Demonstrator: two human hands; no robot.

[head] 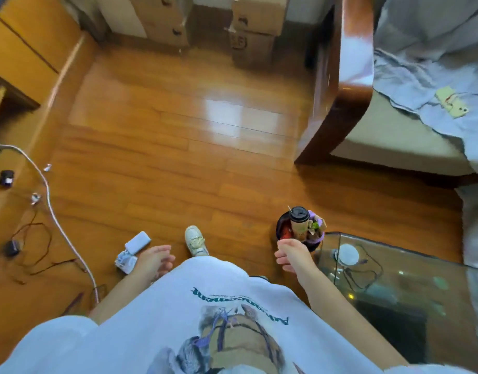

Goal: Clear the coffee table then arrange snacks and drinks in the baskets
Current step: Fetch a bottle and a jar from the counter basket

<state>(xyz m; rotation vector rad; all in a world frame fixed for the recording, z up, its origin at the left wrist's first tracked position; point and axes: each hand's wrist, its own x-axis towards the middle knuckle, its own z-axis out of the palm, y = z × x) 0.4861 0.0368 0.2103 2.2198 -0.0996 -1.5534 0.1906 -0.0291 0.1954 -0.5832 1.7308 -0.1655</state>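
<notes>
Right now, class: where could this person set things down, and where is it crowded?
Free: the wide wooden floor between the cardboard boxes and the white shoe. Crowded: the left edge with its white cable, and the glass coffee table's near corner, beside the black-lidded paper cup.

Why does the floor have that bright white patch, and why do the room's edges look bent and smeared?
Head view: the white patch is glare on the glossy wooden floor; the wide-angle lens bows the sofa arm; the cardboard boxes at the top look motion-smeared, while the coffee cup stays fairly sharp; the glass table shows small reflections.
</notes>
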